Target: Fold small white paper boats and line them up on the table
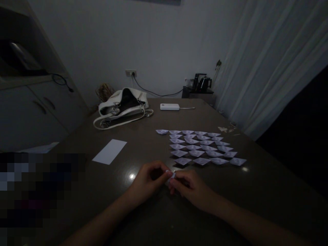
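Between my two hands, just above the near part of the dark table, is a small folded piece of white paper (172, 175), mostly covered by fingers. My left hand (151, 177) pinches it from the left with thumb and forefinger. From the right, my right hand (191, 187) grips the same paper, its fingertips close to the left ones. Beyond the right hand, several folded paper boats (201, 161) stand in rows. To the left of my hands lies a flat white sheet of paper (110, 151).
A white handbag (123, 106) gapes at the table's far left, near a white power bank (169, 107) with a short cable. Torn scraps (222, 129) lie by the right edge. Behind the table is a black kettle (205, 83); a pale curtain (246, 68) hangs at right.
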`<state>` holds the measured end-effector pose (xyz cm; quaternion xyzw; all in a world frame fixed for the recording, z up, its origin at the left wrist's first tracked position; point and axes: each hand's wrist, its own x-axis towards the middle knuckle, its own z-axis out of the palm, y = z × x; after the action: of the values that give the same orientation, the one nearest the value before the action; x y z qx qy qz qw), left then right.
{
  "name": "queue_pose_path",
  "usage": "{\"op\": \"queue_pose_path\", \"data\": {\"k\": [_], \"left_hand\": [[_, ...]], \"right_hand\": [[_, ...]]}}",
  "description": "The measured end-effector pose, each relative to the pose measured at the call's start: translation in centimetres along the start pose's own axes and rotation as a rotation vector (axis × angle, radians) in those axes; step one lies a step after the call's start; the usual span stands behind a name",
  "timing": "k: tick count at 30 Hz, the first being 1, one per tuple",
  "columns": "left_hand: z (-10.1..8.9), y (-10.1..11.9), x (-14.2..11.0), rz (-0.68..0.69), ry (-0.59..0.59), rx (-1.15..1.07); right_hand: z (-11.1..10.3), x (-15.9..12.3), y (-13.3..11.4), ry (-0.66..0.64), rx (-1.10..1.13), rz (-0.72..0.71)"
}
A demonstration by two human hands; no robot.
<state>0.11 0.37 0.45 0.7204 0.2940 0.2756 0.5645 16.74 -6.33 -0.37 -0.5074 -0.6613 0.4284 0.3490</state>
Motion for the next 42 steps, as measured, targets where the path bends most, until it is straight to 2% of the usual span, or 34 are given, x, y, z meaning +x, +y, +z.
{"op": "queue_pose_path", "data": {"k": [11,17,25,29,33,38,42], "left_hand": [[0.14,-0.36,0.25,-0.012,-0.079,-0.020],[0.03,-0.53,-0.10,0.037,-0.153,0.129],[0.06,0.26,-0.56,0.081,-0.170,0.257],[0.03,0.01,-0.61,0.081,-0.178,0.233],[0.02,-0.32,-0.67,0.099,-0.167,0.242],[0.17,-0.03,-0.73,0.117,-0.266,0.288],[0.23,0.30,-0.73,0.136,-0.259,0.249]], "right_hand": [[-0.15,-0.06,0.44,0.007,0.134,0.030],[-0.29,0.31,0.56,0.051,0.243,0.044],[-0.75,0.19,0.45,-0.124,0.127,0.005],[-0.80,0.00,0.24,-0.166,0.114,0.001],[-0.75,-0.17,0.13,-0.186,0.126,0.004],[-0.53,-0.43,0.06,-0.214,0.048,0.007],[-0.24,-0.49,0.01,-0.163,0.055,0.009]]}}
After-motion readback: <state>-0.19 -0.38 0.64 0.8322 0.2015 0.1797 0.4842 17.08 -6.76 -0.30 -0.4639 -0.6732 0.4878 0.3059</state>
